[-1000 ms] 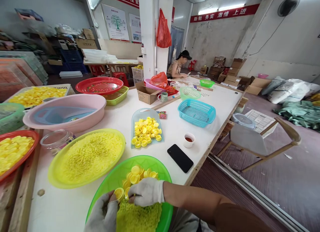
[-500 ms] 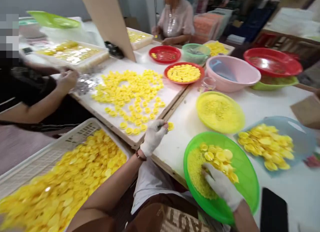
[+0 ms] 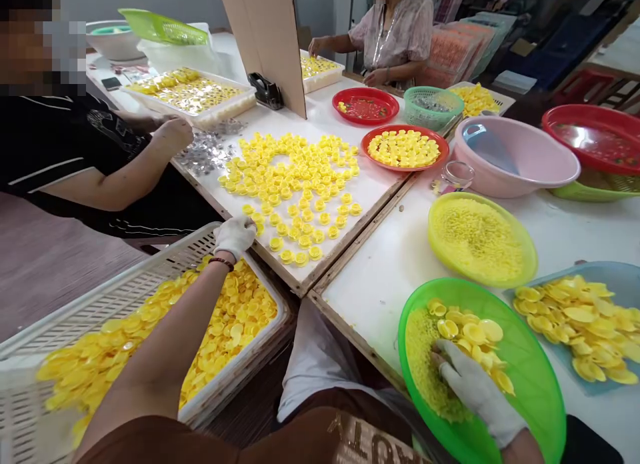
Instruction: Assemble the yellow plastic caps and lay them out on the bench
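Observation:
My left hand [image 3: 236,236], in a white glove, is closed above the far end of a white crate [image 3: 287,311] of yellow cup-shaped pieces [image 3: 240,304]; a yellow piece shows at its fingertips, by the table edge. My gloved right hand [image 3: 475,391] reaches into a green basin [image 3: 537,357], its fingertips in small yellow grains [image 3: 425,364] beside larger yellow pieces [image 3: 475,331]. Whether those fingers hold anything is hidden. Many small yellow cups [image 3: 300,171] lie spread over the white table left of the seam.
A yellow basin [image 3: 480,237], blue tray [image 3: 580,317], pink basin [image 3: 515,151] and red plate [image 3: 405,147] stand on the right and back. One person [image 3: 100,151] works at the left, another [image 3: 395,37] at the back. A cardboard divider [image 3: 270,37] stands between them.
My left hand has moved left from over the table to the crate, still with fingers closed. My right hand stays in the green basin. The camera view has shifted left.

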`<state>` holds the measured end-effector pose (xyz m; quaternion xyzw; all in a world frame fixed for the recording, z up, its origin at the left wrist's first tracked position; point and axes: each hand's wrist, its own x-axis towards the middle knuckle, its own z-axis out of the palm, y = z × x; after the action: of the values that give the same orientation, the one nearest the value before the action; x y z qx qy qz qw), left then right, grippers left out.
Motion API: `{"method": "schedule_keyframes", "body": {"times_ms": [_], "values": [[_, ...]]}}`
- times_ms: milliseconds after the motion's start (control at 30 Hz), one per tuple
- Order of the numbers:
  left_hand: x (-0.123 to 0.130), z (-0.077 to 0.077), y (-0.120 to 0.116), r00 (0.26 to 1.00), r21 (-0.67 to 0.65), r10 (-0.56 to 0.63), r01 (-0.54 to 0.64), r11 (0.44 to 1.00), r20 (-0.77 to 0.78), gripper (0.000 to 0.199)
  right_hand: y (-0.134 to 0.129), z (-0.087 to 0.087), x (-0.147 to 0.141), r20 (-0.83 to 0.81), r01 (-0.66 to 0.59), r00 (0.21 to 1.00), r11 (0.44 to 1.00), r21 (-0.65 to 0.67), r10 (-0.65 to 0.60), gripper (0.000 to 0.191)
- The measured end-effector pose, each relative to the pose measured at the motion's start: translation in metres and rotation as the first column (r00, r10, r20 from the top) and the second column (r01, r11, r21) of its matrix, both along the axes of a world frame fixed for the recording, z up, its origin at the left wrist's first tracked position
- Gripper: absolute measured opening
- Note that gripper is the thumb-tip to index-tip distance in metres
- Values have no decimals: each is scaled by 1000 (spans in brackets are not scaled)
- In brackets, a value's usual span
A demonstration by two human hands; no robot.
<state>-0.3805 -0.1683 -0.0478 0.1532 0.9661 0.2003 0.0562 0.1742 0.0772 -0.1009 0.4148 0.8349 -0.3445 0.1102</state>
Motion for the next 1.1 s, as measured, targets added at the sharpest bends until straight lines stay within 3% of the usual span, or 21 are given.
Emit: {"method": "schedule_keyframes", "body": {"times_ms": [100,233,300,400,533,700,867,1100], "values": [[-2,-7,8,999,-57,-23,21,998,-40,28,0,2,-2,-2,13,1000,1000,10,-13,51],[12,-5,16,993,-60,-27,20,998,-115,37,-1,4,-4,8,2,1000,1000,14,-2,52],[35,-4,22,983,-46,-73,66,997,-171,48,-1,4,-3,15,-7,1000,1000,11,7,51],[84,-11,38,946,-61,-250,243,968,-207,63,1,1,-2,25,-12,1000,1000,20,12,50],[124,-30,65,901,-157,-420,402,902,-110,76,2,-1,-1,26,-40,999,998,38,39,49],[110,-35,82,882,-229,-469,448,864,-44,73,-2,4,-3,41,-56,998,998,43,54,53],[95,-16,92,914,-210,-403,385,899,-49,69,-3,6,-5,53,-57,997,998,25,55,52],[94,15,99,925,-198,-373,354,914,-69,44,-4,14,-9,53,-89,995,996,23,88,50]]}}
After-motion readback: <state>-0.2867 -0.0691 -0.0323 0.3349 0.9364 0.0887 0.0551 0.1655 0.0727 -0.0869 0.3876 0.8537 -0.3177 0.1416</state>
